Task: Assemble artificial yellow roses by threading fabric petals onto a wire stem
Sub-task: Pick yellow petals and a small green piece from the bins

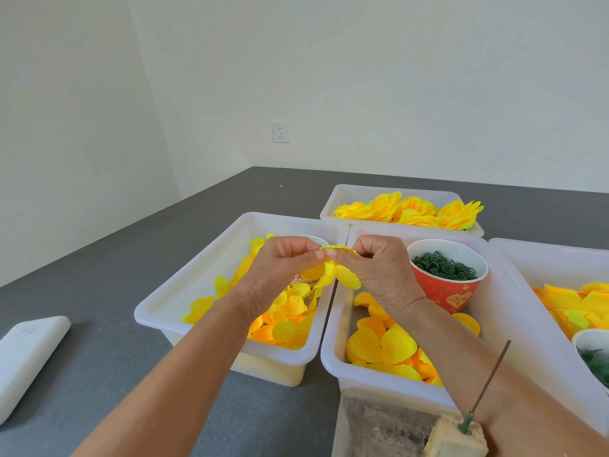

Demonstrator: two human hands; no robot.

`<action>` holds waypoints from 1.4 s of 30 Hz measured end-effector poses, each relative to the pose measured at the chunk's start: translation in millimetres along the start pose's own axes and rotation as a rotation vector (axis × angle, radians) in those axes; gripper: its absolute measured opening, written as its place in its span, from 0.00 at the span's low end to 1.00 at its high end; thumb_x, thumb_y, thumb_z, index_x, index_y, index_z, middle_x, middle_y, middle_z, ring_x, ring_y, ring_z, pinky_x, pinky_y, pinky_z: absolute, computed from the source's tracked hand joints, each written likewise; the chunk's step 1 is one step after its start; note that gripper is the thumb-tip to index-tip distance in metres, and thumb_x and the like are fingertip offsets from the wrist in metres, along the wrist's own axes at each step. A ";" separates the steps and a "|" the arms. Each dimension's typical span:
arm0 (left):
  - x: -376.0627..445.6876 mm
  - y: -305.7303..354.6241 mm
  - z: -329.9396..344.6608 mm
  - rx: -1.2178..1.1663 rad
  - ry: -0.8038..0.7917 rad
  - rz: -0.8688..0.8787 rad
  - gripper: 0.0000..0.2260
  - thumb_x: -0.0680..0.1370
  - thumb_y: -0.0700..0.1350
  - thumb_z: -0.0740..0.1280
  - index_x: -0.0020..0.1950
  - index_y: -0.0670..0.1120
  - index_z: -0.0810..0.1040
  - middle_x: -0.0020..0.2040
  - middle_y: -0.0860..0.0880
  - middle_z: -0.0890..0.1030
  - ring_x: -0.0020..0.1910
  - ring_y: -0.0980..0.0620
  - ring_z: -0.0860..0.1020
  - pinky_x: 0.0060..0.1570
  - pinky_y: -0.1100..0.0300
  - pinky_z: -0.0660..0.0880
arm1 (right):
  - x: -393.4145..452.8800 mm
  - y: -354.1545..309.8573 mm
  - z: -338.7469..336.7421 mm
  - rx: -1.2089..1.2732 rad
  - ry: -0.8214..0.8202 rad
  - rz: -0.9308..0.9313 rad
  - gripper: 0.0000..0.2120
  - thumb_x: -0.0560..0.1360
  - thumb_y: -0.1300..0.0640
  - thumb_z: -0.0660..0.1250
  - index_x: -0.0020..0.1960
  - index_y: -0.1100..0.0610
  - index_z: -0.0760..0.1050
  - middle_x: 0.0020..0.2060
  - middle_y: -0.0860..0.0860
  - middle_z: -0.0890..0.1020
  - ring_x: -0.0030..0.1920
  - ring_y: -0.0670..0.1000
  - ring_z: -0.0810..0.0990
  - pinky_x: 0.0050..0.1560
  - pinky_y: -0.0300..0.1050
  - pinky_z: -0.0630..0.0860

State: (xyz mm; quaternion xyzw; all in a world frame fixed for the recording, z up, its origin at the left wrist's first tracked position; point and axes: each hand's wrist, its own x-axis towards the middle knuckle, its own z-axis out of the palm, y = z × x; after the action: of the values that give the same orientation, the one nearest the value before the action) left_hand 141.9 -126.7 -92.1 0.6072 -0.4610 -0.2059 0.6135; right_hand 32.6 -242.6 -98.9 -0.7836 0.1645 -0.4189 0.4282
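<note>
Bare dark grey tabletop [125,258] lies open to my left, up to the flat white pack [26,357]. Ahead, white plastic tubs [184,285] crowd together; a thin upright wire stem [491,380] blocks my right forearm.

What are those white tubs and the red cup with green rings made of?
The white tubs look like matte, slightly translucent plastic: yellow glows through a wall. The red cup looks like printed paper, with a thin rolled white rim. The green rings could be rubber or plastic; unclear.

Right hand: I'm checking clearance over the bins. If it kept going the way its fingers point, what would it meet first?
The right hand points left, so it would probably first meet the left hand, which pinches the same yellow petal piece. Depth is unclear.
</note>
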 end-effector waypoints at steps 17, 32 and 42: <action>7.4 0.5 -11.8 -0.380 0.126 0.041 0.06 0.73 0.44 0.67 0.41 0.47 0.84 0.43 0.47 0.84 0.43 0.50 0.80 0.45 0.57 0.78 | 4.3 5.0 2.9 0.217 -0.051 0.340 0.09 0.72 0.59 0.71 0.34 0.59 0.76 0.27 0.53 0.75 0.32 0.49 0.69 0.33 0.41 0.68; 13.0 -8.0 -14.1 -0.338 0.391 -0.123 0.08 0.81 0.42 0.59 0.45 0.42 0.73 0.40 0.43 0.80 0.34 0.52 0.76 0.34 0.63 0.76 | 2.9 2.2 -0.1 0.304 -0.039 0.387 0.04 0.73 0.65 0.68 0.41 0.58 0.78 0.27 0.49 0.80 0.25 0.42 0.77 0.27 0.34 0.72; 13.2 -15.1 -18.5 -0.128 0.604 -0.265 0.06 0.72 0.40 0.73 0.37 0.46 0.77 0.33 0.49 0.78 0.32 0.53 0.74 0.32 0.63 0.72 | -3.4 2.9 7.2 0.229 -0.253 0.287 0.07 0.73 0.56 0.70 0.37 0.55 0.81 0.22 0.52 0.74 0.23 0.45 0.67 0.24 0.34 0.65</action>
State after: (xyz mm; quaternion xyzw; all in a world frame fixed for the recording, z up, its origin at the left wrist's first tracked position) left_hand 168.0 -129.9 -99.0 0.6558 -0.1615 -0.1230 0.7271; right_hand 36.6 -238.3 -105.0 -0.7449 0.1706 -0.2679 0.5867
